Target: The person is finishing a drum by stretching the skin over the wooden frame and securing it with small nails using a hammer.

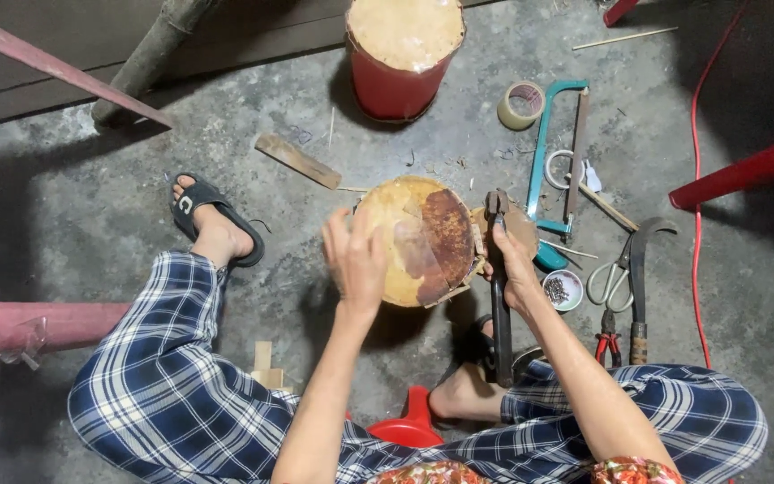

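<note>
The left hand (356, 260), at frame centre, is laid with fingers spread on the left rim of a small round drum (423, 240), steadying it without a closed grasp. The right hand (514, 269) is wrapped around a long dark metal tool (498, 287) held upright against the drum's right edge. The drum is seen standing on the concrete floor (91, 206) between the knees, its skin patched brown and yellow. To the right lie a hacksaw (555, 152), scissors (611, 278), red-handled pliers (608, 341), a small dish of nails (562, 289) and a tape roll (521, 104); a larger red drum (402, 56) stands at the upper centre. It is judged that a slip of the tool could tear the skin or strike the steadying fingers, and the dish could be tipped by the wrist.
</note>
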